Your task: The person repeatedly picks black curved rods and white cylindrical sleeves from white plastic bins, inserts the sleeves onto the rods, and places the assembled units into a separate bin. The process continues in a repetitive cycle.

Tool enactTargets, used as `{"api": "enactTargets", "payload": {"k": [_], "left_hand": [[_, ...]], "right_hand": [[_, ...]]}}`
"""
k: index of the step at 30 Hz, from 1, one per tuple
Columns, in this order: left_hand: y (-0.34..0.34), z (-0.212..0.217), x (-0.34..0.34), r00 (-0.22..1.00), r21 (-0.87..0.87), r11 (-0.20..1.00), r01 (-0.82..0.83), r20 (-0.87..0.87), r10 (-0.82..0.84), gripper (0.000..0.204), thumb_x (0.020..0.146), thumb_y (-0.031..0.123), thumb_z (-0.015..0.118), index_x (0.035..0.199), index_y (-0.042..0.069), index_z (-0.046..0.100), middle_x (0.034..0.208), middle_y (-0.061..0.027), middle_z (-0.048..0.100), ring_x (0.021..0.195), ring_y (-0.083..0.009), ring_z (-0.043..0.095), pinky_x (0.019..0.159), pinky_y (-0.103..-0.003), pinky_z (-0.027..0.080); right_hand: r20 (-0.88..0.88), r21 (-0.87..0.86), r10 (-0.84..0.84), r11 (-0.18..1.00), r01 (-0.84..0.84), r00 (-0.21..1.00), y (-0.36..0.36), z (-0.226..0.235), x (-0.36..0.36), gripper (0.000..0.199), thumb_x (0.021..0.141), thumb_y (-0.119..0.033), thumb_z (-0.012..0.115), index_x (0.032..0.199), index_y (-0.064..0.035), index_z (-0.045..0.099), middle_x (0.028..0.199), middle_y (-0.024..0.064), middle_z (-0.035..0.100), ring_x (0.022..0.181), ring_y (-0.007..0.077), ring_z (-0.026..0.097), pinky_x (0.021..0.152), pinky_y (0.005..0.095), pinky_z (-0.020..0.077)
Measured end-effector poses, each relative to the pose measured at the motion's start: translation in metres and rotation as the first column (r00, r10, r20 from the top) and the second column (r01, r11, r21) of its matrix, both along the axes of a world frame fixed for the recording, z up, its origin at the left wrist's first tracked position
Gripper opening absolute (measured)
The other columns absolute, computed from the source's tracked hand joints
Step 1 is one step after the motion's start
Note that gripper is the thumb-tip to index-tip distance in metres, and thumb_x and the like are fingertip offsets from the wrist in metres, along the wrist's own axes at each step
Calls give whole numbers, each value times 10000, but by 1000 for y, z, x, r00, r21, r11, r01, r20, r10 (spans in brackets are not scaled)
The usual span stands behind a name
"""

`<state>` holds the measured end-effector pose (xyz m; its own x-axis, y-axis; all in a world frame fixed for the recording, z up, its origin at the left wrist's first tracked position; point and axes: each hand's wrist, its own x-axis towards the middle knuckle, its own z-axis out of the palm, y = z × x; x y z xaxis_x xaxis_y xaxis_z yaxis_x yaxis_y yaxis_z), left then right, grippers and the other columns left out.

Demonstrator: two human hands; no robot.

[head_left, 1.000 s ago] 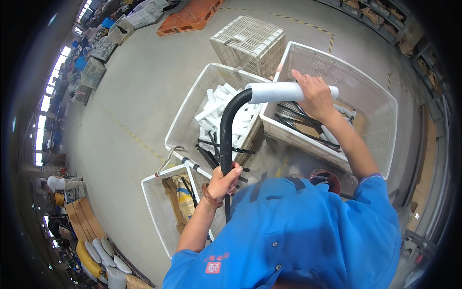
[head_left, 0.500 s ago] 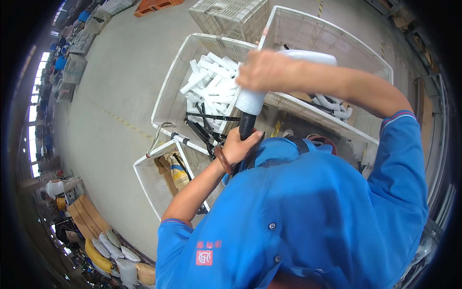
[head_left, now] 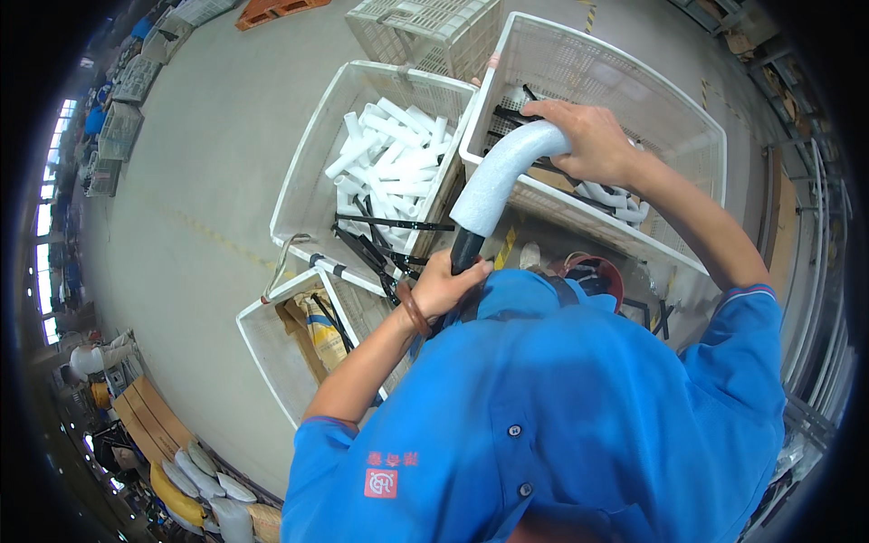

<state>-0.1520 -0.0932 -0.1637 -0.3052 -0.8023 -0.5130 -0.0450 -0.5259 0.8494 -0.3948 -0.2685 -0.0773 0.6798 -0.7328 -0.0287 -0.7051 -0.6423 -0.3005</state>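
Left hand (head_left: 448, 282): wrapped round the bare black tube (head_left: 465, 250), low end
Right hand (head_left: 593, 140): clasping the white foam sleeve (head_left: 502, 176) at its bend
Sleeve: runs between both grips, over the tube
Beyond left grip: crate (head_left: 303, 158) of white foam pieces (head_left: 389, 167)
Under right grip: white mesh bin (head_left: 615, 68)

1. The left hand (head_left: 445, 282) grips the lower end of a bent pipe (head_left: 466, 246); the right hand (head_left: 593, 140) holds its foam sleeve (head_left: 503, 176) above the right crate (head_left: 615, 68).
2. A crate of foam tubes (head_left: 385, 163) stands left of it.
3. A smaller crate (head_left: 272, 348) lies nearer, lower left.
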Motion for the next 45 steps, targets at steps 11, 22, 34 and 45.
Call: {"api": "enactTargets", "payload": {"k": [11,22,34,45], "left_hand": [[-34,-36,-20,955,-11,973,232,193,-225,311,827,230,775,936,-27,636,782,-63,660,730,-115,604,657,-318,496],[-181,-64,-182,813,-785,288,548,581,37,634,700,121,775,1263,23,501,1169,-172,593,1076,-317,589,925,-418,472],[-45,-306,-24,499,264,915,-304,863,-83,463,828,196,716,1220,37,526,1119,-135,677,939,-286,684,850,-399,531],[-44,-353,39,175,34,980,194,982,-69,469,827,69,603,1289,92,531,1308,-118,574,1212,-270,546,1008,-401,435]], "right_hand": [[-363,-384,471,711,-589,804,42,-22,43,213,790,-152,633,991,-89,604,889,7,591,953,182,599,940,365,410],[-224,329,-171,913,239,960,-20,-147,-211,518,633,-221,800,1078,-67,583,876,191,677,857,408,654,728,500,524],[-546,288,-338,784,551,767,-111,-446,-368,421,698,-196,793,1003,-52,542,965,204,682,870,402,666,751,480,535],[-185,330,-444,812,481,877,-112,-533,-238,381,817,-183,692,1180,-81,635,1127,123,679,1106,279,621,1024,441,398]]}}
